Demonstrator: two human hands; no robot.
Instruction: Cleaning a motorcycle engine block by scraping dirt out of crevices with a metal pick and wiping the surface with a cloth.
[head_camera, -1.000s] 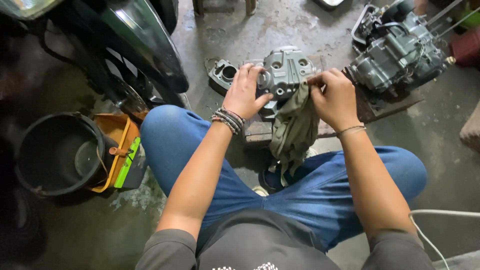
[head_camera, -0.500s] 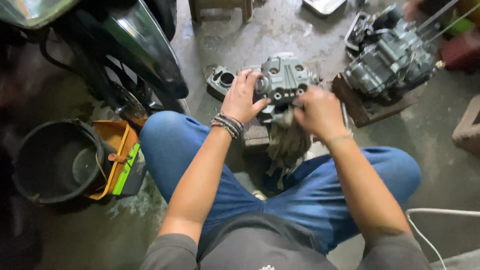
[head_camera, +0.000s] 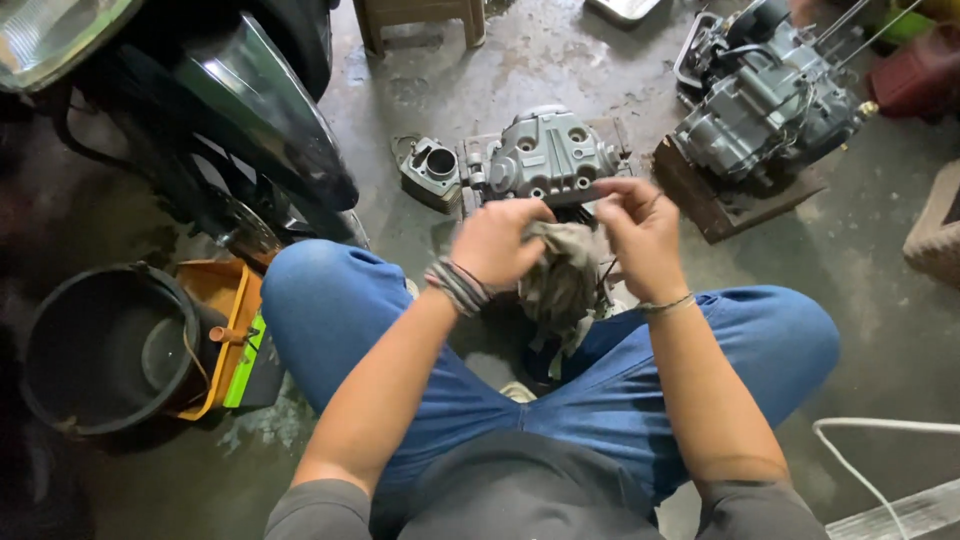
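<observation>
i'm squatting on the wet floor (head_camera: 560, 60) with the motorcycle (head_camera: 200, 130) crowding my left knee, so leaning over could be knocking me into it. the engine (head_camera: 765, 110) is perching on its block, and a bump could be tipping it. the head (head_camera: 545, 152) is lying just beyond my hands, and grit off the rag (head_camera: 560, 280) could be getting into its ports. my left hand (head_camera: 500, 242) is bunching the rag, my right hand (head_camera: 640, 235) is pinching its top (both closed on it). the bucket (head_camera: 100, 350) is looking empty; the orange tray's (head_camera: 215, 300) contents i cannot tell.
</observation>
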